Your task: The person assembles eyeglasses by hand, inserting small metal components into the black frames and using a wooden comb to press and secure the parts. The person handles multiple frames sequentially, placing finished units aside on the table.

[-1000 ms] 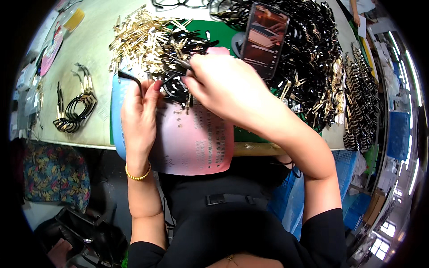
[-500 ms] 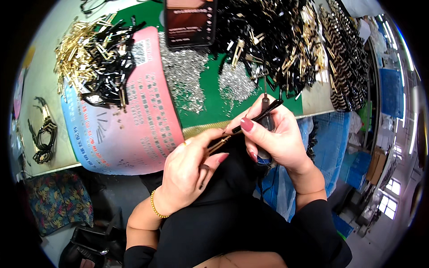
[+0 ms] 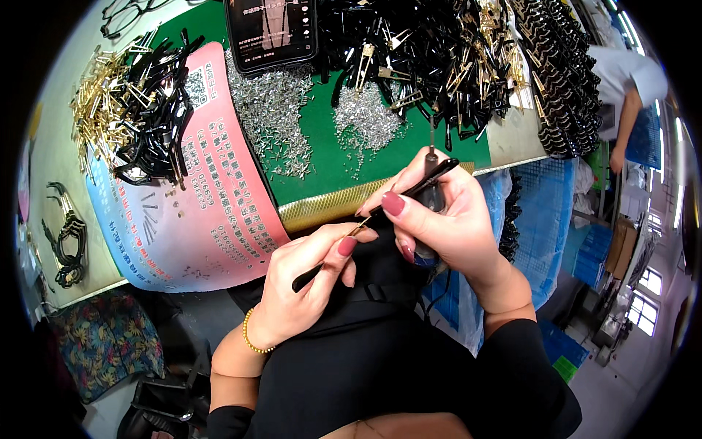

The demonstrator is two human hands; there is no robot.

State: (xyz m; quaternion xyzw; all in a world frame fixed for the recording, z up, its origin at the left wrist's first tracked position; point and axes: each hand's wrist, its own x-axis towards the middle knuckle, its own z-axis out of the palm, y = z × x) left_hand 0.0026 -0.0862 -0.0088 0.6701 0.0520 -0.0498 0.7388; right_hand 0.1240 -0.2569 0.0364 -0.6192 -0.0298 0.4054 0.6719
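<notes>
Over my lap, my left hand (image 3: 301,276) and my right hand (image 3: 468,238) meet, fingertips close together. My left thumb and fingers pinch a thin eyeglass temple with a gold metal end; its black tip (image 3: 307,277) sticks out beneath the palm. A second, black eyeglass temple (image 3: 439,171) lies across my right hand, pinched by the thumb and fingers. That same hand also cradles a dark, slim powered screwdriver (image 3: 432,194), its thin bit pointing away from me. Where the two temples come together, my fingertips partly hide the parts.
Small silver screws lie in two piles (image 3: 274,121) (image 3: 365,121) on a green mat (image 3: 329,164). Black-and-gold temples heap up at left (image 3: 150,110) and right (image 3: 439,51). A phone (image 3: 274,36) stands behind. A pink-blue printed sheet (image 3: 212,219) covers the near left. Another person (image 3: 629,95) is at far right.
My left hand has turned: the gold strips between the hands show less, and a black temple tip now shows under its palm. The view has shifted slightly, and a person appears at far right.
</notes>
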